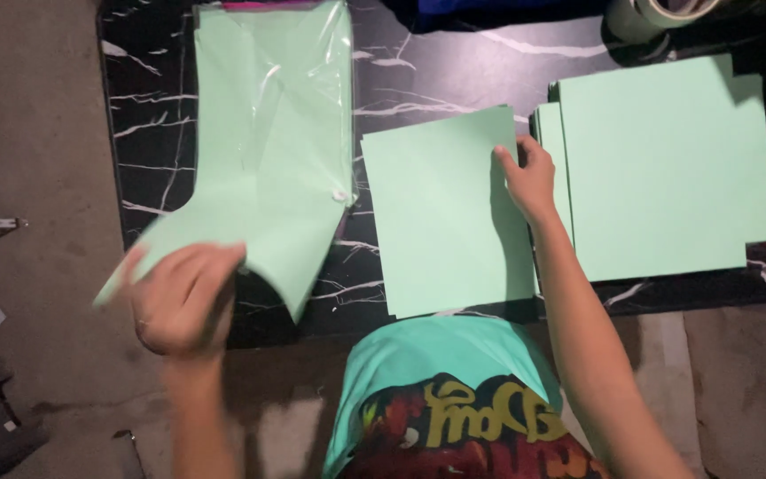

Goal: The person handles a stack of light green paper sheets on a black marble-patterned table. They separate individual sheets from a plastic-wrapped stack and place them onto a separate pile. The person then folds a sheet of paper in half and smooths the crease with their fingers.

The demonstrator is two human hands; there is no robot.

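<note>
Partly blurred left hand (183, 297) under green sheet (250, 239)

My left hand (183, 297) is motion-blurred, so I can't read its grip; the tape roll (662, 13) runs off the top edge.

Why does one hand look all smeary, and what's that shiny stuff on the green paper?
In the head view, the left hand is motion-blurred, and so is the green sheet it holds; the right hand on the middle stack looks sharp. White glare streaks the clear plastic sleeve. The right hand and arm cast a shadow on the paper.
</note>
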